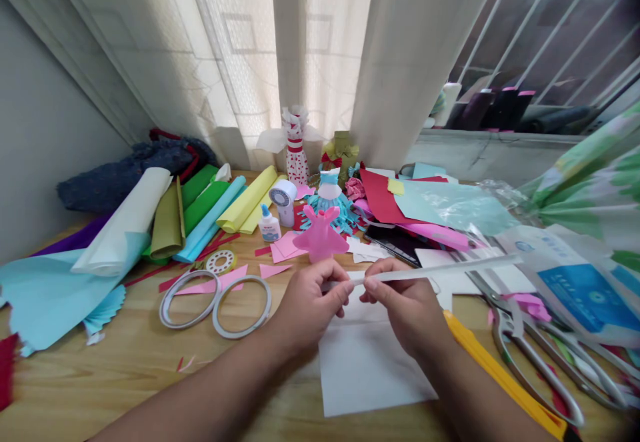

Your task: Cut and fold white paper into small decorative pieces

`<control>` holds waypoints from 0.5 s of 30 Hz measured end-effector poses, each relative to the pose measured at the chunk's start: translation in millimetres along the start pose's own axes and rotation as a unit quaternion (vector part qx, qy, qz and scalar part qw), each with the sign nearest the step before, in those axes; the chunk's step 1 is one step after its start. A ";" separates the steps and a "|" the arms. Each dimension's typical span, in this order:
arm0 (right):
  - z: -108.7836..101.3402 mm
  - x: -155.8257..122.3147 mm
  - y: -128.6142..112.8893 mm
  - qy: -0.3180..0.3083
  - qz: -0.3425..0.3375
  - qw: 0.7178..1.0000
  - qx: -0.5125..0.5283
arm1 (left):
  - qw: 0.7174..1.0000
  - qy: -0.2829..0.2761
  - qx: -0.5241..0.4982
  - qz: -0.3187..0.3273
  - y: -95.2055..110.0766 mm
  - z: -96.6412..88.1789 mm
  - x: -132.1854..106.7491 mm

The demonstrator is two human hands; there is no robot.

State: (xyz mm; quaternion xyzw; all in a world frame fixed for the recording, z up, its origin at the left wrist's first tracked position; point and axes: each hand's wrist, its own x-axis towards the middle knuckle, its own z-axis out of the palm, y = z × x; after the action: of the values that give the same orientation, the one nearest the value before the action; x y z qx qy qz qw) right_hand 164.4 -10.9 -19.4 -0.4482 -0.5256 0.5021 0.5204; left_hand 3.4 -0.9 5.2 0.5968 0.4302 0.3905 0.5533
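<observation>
Between both hands runs a long narrow white paper strip (450, 269), its free end reaching out to the right. My left hand (317, 295) pinches one end with thumb and forefinger. Close beside it, my right hand (407, 305) grips the strip the same way, fingers curled. Beneath the hands lies a white paper sheet (373, 369), flat on the wooden table. Just beyond the left hand stands a pink paper dress shape (323, 235). Behind that is a blue fringed paper dress (330, 199).
Two tape rolls (242, 307) lie left of the hands. A glue bottle (269, 225) and small fan (284, 201) stand behind. Large scissors (520, 335) and a yellow cutter (493, 365) lie at right. Rolled coloured paper (125, 222) fills the left side; a plastic packet (580, 289) sits far right.
</observation>
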 end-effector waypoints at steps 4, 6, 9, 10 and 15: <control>2.3 -2.0 -2.8 -0.047 -0.019 0.997 -0.054 | 1.000 0.005 0.008 0.010 1.9 1.0 -0.7; 2.7 -1.6 -4.2 -0.044 -0.020 0.995 -0.086 | 1.000 -0.006 0.010 0.014 2.0 1.8 -1.4; 2.5 -0.8 -5.1 -0.033 -0.011 0.995 -0.090 | 1.000 -0.018 -0.002 0.017 1.3 2.5 -2.1; 2.5 -0.9 -5.3 -0.047 -0.014 0.995 -0.086 | 1.000 -0.023 -0.008 0.017 1.2 2.6 -2.1; 1.6 -2.0 -6.4 -0.033 -0.011 0.996 -0.087 | 0.999 -0.038 0.002 0.035 2.6 1.9 -2.9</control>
State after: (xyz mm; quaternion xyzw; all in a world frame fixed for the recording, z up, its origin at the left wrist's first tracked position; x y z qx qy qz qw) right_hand 163.2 -13.6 -13.1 -0.4689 -0.5893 0.4634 0.4670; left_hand 4.5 -4.3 7.7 0.6269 0.3885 0.3858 0.5543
